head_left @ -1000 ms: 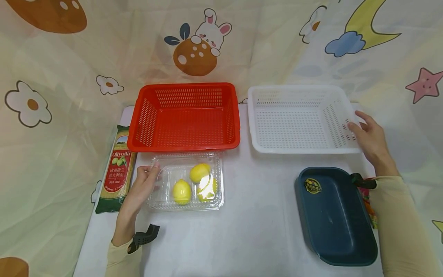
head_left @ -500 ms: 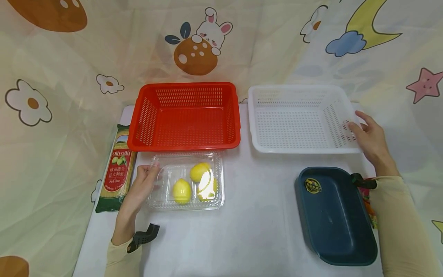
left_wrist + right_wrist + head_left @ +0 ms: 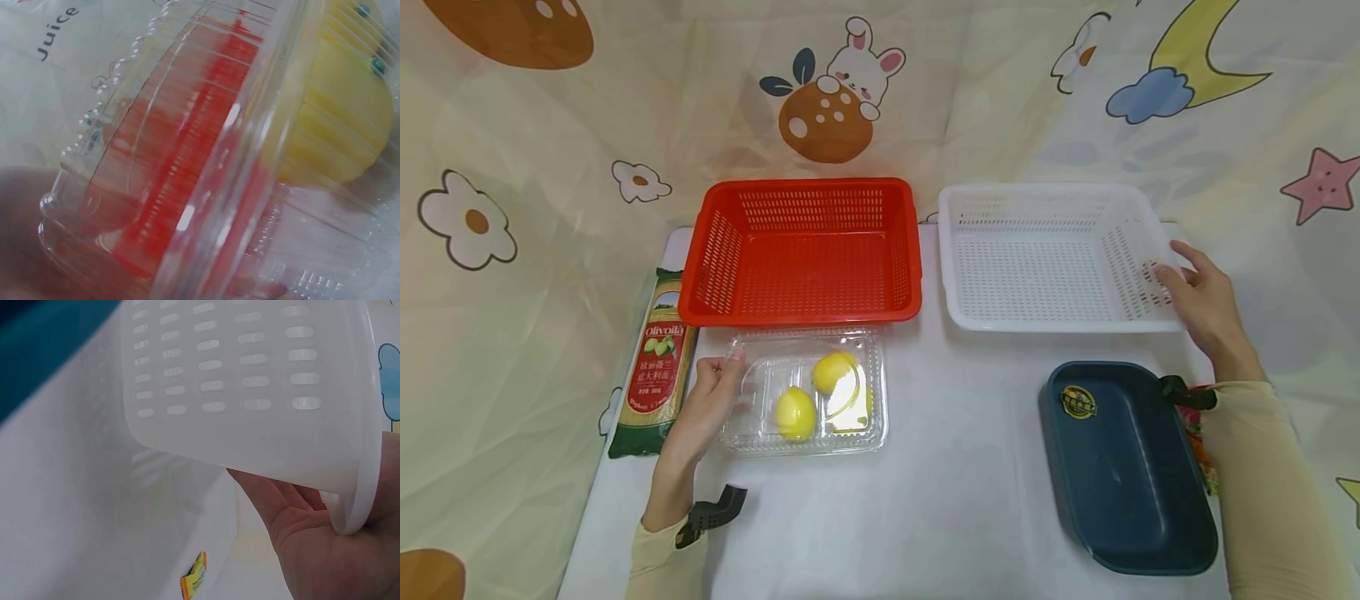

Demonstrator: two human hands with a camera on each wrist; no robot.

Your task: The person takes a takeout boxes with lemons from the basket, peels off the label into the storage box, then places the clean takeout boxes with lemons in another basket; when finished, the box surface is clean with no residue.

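Note:
At the left of the table, my left hand (image 3: 706, 404) holds the left side of a clear plastic clamshell box (image 3: 756, 417), thumb on its edge. Yellow lemons (image 3: 795, 414) lie inside; glare on the lid hides part of them. The left wrist view shows the box wall (image 3: 231, 156) close up, with lemons (image 3: 340, 119) behind it. Over on the far right, my right hand (image 3: 1210, 300) grips the right rim of a white perforated basket (image 3: 1026, 275). In the right wrist view, that hand (image 3: 331, 556) has its thumb and fingers around the basket rim (image 3: 369, 456).
Behind the clear box stands a red perforated basket (image 3: 805, 283). A spaghetti packet (image 3: 658, 358) lies left of it. A dark blue basin (image 3: 1131, 467) sits front right, partly hiding a colourful packet (image 3: 1198, 442). A small yellow packet (image 3: 194, 576) shows in the right wrist view.

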